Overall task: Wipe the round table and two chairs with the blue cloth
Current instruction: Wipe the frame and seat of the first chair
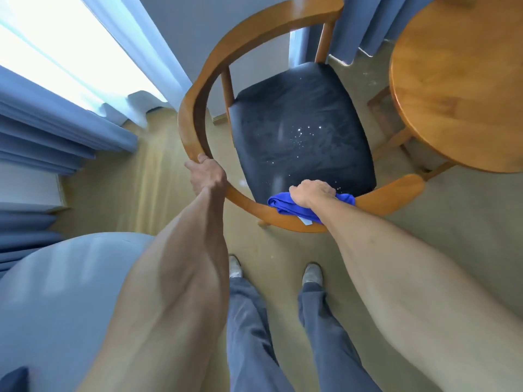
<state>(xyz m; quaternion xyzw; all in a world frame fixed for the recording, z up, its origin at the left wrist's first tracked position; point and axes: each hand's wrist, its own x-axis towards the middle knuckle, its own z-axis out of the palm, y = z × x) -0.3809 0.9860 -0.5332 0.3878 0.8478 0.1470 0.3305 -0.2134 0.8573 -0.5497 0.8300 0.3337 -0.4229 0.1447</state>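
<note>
A wooden chair (198, 89) with a curved backrest rail and a dark padded seat (300, 128) stands in front of me. My left hand (208, 172) grips the rail at its left bend. My right hand (310, 192) holds the bunched blue cloth (285, 206) against the near part of the rail. The round wooden table (458, 83) stands to the right of the chair. Only one chair is in view.
Blue curtains (42, 128) and a bright window fill the left side, with more curtain behind the chair at top right. A grey-blue rounded cushion (65, 292) lies at lower left. My legs and shoes stand on the beige floor (467, 210) below the chair.
</note>
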